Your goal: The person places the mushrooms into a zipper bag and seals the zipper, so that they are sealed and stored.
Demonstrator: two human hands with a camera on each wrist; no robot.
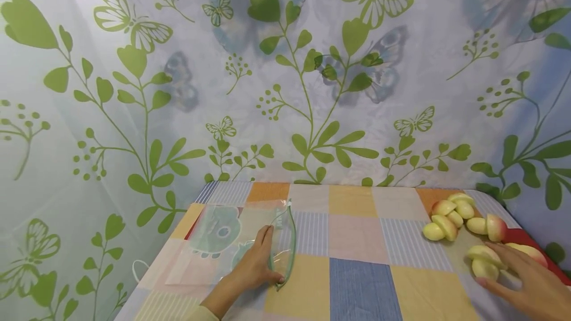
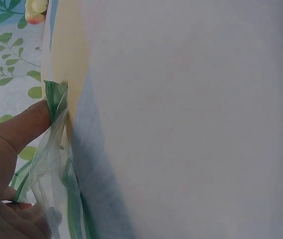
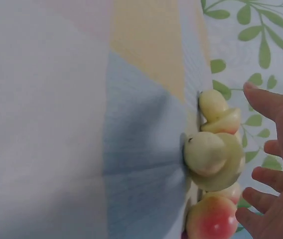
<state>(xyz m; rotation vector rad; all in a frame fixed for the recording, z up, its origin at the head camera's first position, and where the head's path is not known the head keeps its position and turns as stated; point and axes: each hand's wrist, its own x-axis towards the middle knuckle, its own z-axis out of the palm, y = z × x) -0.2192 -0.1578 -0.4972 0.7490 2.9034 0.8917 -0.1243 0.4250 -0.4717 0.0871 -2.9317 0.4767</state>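
My left hand (image 1: 254, 266) holds the green-edged mouth of a clear zip bag (image 1: 214, 232) with pale green cartoon prints. The thumb lies along the green seal strip (image 2: 57, 97) in the left wrist view, while the other fingers are partly hidden by the plastic. At the table's right side, my right hand (image 1: 531, 281) reaches over a mushroom-shaped, pale yellow-green piece (image 1: 484, 261), fingers spread. The right wrist view shows that piece (image 3: 206, 154) beside the spread fingers, apart from them; nothing is gripped there.
Several similar pieces (image 1: 441, 209), some blushed red, cluster at the table's back right. A red item (image 1: 517, 236) lies by the right edge. The table carries a patchwork cloth (image 1: 357, 281). Behind it hangs a curtain (image 1: 276, 113) with leaf and butterfly prints.
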